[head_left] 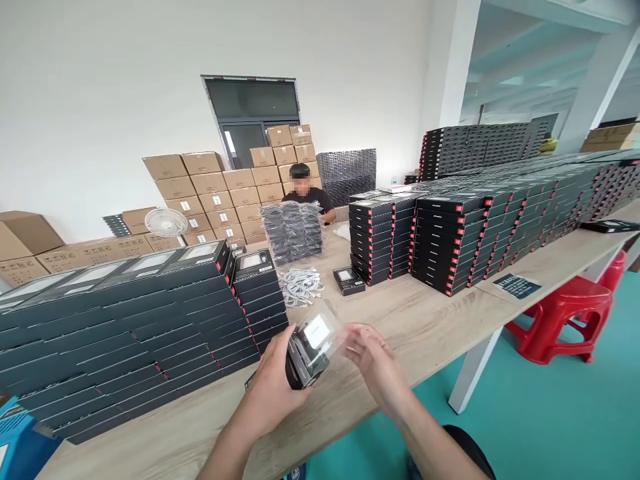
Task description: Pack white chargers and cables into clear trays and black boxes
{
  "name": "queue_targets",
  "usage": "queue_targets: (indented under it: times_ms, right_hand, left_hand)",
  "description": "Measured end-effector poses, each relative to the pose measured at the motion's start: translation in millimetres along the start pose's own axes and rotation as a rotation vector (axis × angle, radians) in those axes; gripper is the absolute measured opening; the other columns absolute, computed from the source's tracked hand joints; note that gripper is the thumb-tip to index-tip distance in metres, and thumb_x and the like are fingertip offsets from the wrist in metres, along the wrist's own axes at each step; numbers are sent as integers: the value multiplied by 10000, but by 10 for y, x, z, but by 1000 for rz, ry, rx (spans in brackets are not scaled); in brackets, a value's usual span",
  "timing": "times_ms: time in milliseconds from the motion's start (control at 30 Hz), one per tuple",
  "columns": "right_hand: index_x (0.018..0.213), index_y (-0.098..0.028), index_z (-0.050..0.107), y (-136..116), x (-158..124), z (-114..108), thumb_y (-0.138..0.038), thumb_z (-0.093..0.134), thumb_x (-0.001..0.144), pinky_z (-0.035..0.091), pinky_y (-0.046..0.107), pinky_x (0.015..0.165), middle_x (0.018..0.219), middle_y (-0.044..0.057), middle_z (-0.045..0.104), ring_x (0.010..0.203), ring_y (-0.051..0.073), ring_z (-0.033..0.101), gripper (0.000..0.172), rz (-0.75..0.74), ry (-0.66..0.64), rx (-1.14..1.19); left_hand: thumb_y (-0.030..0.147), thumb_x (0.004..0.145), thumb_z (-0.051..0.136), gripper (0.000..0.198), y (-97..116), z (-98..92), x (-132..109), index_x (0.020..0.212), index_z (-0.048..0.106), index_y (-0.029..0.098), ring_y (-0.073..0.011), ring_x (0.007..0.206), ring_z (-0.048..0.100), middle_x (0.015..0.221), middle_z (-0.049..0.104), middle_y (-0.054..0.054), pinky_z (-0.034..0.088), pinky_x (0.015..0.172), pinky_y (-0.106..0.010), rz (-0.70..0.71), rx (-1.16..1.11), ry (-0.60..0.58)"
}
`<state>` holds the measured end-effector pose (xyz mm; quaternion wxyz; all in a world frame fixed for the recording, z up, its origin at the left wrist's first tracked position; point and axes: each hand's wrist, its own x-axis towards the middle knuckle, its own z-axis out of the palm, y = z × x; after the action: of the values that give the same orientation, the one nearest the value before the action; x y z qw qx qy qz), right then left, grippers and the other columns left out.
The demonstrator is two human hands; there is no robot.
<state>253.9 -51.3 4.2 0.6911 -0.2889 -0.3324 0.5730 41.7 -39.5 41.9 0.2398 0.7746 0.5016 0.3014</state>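
My left hand is wrapped round a small black box, tilted above the table. A clear plastic tray with a white piece in it shows at the box's top. At the tray's right edge, my right hand has its fingers bent together on the thin clear plastic; the fingertips are partly blurred. Just beyond the hands lies a pile of white cables. Another black box with a white item in its top rests flat to the right of the cables.
Stacked black boxes form a wall on the left. More stacks run along the table to the right. A person sits behind plastic-wrapped dark pieces. A red stool stands beside the table.
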Motion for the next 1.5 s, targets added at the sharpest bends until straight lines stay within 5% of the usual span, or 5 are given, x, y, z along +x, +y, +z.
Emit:
queue_targets:
  times_ms: [300, 533, 667, 1200, 1500]
  right_hand:
    - [1150, -226, 659, -385, 401, -52, -296, 885, 606, 589, 277, 619, 1027, 40, 704, 875, 204, 673, 592, 332, -489, -374]
    - [966, -211, 631, -463, 781, 202, -286, 676, 750, 559, 259, 545, 858, 8, 687, 690, 155, 638, 234, 17, -347, -553]
    - [905, -214, 662, -251, 842, 192, -331, 614, 805, 533, 261, 544, 826, 8, 651, 646, 144, 590, 161, -136, -356, -645]
    - [960, -228, 661, 66, 537, -120, -332, 648, 895, 506, 353, 967, 1205, 96, 643, 1135, 229, 629, 123, -383, -388, -649]
    - [962, -246, 544, -125, 380, -38, -168, 673, 837, 489, 364, 942, 1078, 46, 676, 1039, 203, 642, 195, -440, -400, -867]
  left_hand:
    - [177, 634, 764, 984, 197, 120, 107, 1514, 345, 316, -354, 1394, 400, 1500, 451, -93, 347, 1138, -477, 137, -77, 3]
    - [243, 647, 818, 1194, 110, 608, 333, 1574, 67, 264, -352, 1486, 252, 1605, 243, -154, 234, 1203, -530, 59, -312, 464]
    - [317, 774, 743, 1123, -120, 771, 293, 1568, -50, 275, -340, 1487, 257, 1616, 198, -169, 218, 1202, -550, 22, -433, 412]
    - [304, 932, 550, 235, -461, 426, 188, 1155, 610, 262, -258, 1268, 534, 1397, 464, -113, 521, 1006, -417, 264, -159, 406]
    - [219, 917, 560, 172, -220, 157, 139, 1086, 548, 252, -225, 1225, 610, 1178, 677, -87, 496, 1046, -420, 290, -334, 317]
